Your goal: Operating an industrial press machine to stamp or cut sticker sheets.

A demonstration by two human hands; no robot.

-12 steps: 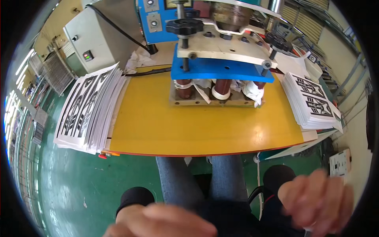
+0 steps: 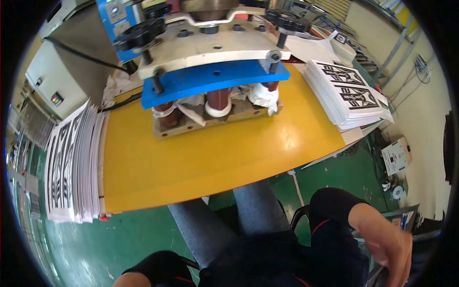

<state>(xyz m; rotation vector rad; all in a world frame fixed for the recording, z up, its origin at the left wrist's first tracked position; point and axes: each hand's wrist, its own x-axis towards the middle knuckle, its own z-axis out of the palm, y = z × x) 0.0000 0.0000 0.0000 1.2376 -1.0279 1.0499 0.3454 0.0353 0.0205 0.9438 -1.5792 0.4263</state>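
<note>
My right hand [image 2: 396,253] hangs low at the right, below the dark sleeve and beside my seat. It is bent downward at the wrist, and its fingers are too hidden to read. Only a bit of my left forearm [image 2: 131,280] shows at the bottom edge; the left hand is out of the picture. Ahead of me a heat press with a blue plate [image 2: 215,81] stands on the yellow tabletop [image 2: 215,160]. Under that plate are brown cylinders [image 2: 217,99] wrapped with white cloth.
Printed sheets form a tall stack [image 2: 71,167] on the table's left and another stack [image 2: 342,91] on its right. A grey control cabinet [image 2: 57,76] stands back left. At the right, near the wall, is a white box [image 2: 396,157] on the green floor.
The view has swung to the right. My right hand has dropped down and outward; my left hand has gone out of the picture.
</note>
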